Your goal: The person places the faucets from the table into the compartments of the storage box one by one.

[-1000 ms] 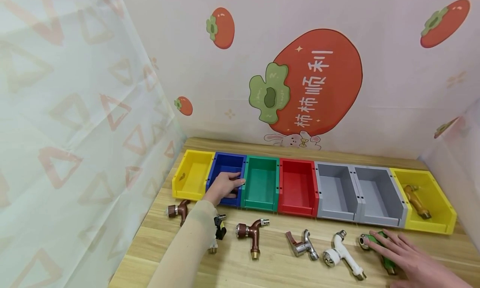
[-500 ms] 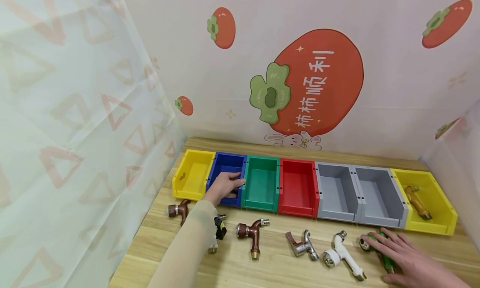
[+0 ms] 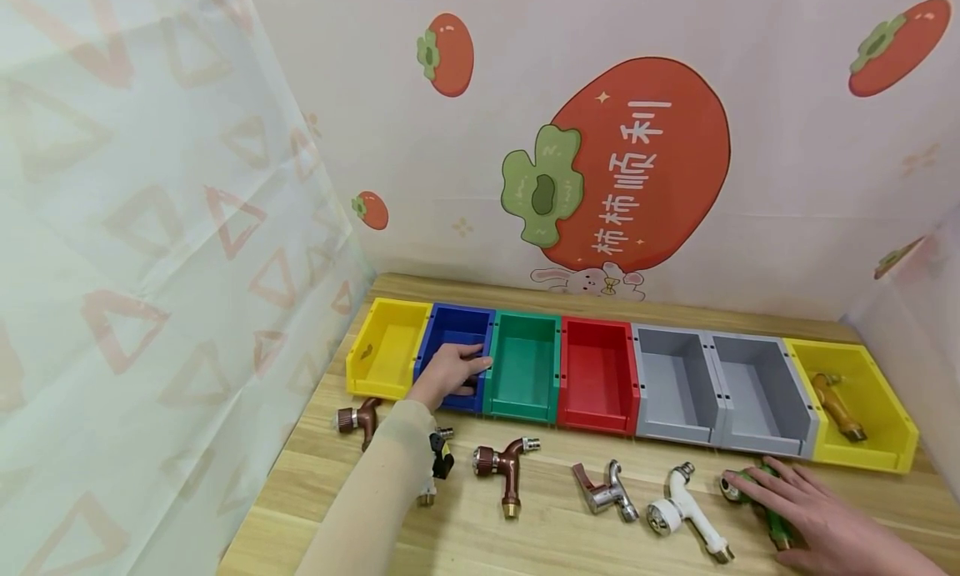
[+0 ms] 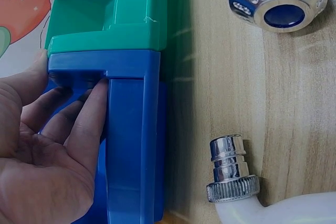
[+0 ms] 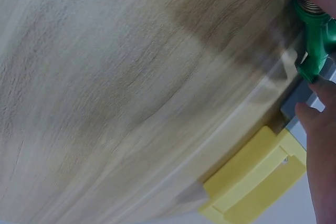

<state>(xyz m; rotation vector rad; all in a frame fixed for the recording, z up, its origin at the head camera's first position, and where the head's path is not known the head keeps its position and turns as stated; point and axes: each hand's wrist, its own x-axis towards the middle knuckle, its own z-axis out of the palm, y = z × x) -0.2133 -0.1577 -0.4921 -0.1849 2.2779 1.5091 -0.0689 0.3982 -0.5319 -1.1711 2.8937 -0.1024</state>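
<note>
My left hand (image 3: 447, 371) grips the side wall of the blue bin (image 3: 459, 318), where it meets the green bin (image 3: 522, 359). In the left wrist view the fingers (image 4: 86, 129) reach inside the blue bin, while the thumb lies over the wall's edge. At the right, my right hand (image 3: 825, 518) holds a green faucet (image 3: 777, 528) on the table, fingers across it and thumb by its brass threaded end. The hand covers much of it; in the right wrist view the green faucet (image 5: 315, 45) shows between thumb and fingers.
A row also has yellow (image 3: 390, 351), red (image 3: 597, 368) and grey bins (image 3: 675, 376). The right yellow bin (image 3: 892, 418) holds a bronze-coloured faucet (image 3: 838, 407). In front lie brown (image 3: 510, 476), chrome (image 3: 606, 493) and white faucets (image 3: 693, 513), plus one partly under the left forearm.
My right thumb has drawn in against the green faucet's lower end, and the fingers have settled on it. The left hand stays on the blue bin.
</note>
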